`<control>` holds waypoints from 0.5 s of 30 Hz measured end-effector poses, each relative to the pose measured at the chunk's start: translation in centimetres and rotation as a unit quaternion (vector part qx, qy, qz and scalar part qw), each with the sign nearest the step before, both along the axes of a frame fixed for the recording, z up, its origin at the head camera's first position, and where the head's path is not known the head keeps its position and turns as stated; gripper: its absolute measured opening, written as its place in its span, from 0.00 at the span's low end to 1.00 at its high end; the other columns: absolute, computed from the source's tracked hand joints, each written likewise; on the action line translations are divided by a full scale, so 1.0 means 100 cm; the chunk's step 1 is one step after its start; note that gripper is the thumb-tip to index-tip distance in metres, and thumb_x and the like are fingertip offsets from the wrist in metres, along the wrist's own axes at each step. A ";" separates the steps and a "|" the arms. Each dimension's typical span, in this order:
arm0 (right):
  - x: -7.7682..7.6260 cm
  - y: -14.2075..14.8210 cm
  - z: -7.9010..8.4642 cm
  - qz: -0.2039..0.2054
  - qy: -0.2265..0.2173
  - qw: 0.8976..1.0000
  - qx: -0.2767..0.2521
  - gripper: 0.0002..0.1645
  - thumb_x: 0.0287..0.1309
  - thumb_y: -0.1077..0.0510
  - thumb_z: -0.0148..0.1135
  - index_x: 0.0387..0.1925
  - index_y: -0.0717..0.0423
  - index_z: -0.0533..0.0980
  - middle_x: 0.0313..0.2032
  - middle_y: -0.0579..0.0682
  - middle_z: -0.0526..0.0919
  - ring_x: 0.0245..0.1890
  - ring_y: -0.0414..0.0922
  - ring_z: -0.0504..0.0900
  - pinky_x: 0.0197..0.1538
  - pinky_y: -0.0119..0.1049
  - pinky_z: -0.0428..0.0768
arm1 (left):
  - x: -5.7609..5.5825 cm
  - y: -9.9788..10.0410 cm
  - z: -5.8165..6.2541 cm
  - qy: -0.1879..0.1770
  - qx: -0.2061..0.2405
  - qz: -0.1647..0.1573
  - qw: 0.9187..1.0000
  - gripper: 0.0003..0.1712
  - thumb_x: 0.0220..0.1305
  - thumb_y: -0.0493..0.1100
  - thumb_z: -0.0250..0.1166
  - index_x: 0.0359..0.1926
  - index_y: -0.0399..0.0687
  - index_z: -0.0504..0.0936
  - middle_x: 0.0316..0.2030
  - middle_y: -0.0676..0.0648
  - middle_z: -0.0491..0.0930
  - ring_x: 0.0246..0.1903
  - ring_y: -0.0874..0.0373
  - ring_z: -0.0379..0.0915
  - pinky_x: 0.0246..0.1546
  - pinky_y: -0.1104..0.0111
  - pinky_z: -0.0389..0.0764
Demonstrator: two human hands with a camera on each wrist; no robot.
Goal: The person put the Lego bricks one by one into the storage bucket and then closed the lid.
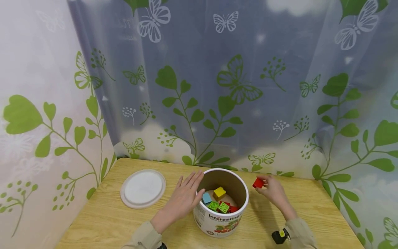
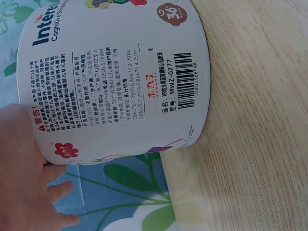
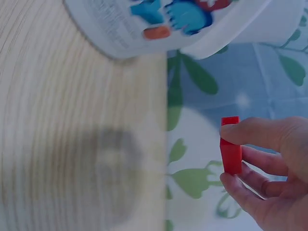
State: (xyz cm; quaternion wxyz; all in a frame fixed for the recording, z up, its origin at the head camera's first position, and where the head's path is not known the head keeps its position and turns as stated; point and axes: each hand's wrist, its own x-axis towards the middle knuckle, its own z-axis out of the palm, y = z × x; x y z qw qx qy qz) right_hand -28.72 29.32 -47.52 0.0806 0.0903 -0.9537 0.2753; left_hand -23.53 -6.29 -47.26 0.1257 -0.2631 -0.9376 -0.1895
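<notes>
A white round tub (image 1: 217, 224) with printed sides stands on the table, its top uncovered. Inside lie a yellow block (image 1: 219, 192), a light blue block (image 1: 206, 198), green blocks (image 1: 223, 207) and some red ones. My left hand (image 1: 186, 197) touches the tub's left rim with its fingers straight; the left wrist view shows that hand (image 2: 24, 178) against the printed wall. To the right of the tub, my right hand (image 1: 275, 192) pinches a red block (image 1: 258, 183) between thumb and fingertips, above the table. In the right wrist view the red block (image 3: 231, 154) appears edge-on.
A white round lid (image 1: 143, 187) lies flat on the wooden table (image 1: 102, 214) left of the tub. Behind the table hangs a curtain (image 1: 192, 103) with leaves and butterflies, close to the table's back edge. Another patterned sheet (image 1: 46, 138) borders the left side.
</notes>
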 end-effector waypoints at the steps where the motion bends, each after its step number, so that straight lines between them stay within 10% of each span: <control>1: 0.002 -0.001 0.003 -0.001 0.002 1.000 0.000 0.30 0.52 0.66 0.74 0.58 0.71 0.77 0.49 0.69 0.79 0.43 0.64 0.85 0.45 0.55 0.85 | 0.000 0.000 0.000 0.000 -0.001 0.001 1.000 0.35 0.81 0.58 0.41 0.79 0.44 0.57 0.78 0.45 0.56 0.76 0.46 0.52 0.73 0.39 0.53; 15: 0.022 -0.013 0.027 0.000 0.045 0.999 0.014 0.30 0.51 0.65 0.76 0.56 0.68 0.79 0.48 0.64 0.79 0.43 0.63 0.84 0.44 0.56 0.84 | -0.001 0.000 -0.001 0.001 -0.003 0.002 1.000 0.35 0.81 0.59 0.41 0.79 0.45 0.57 0.78 0.46 0.56 0.77 0.46 0.52 0.73 0.40 0.53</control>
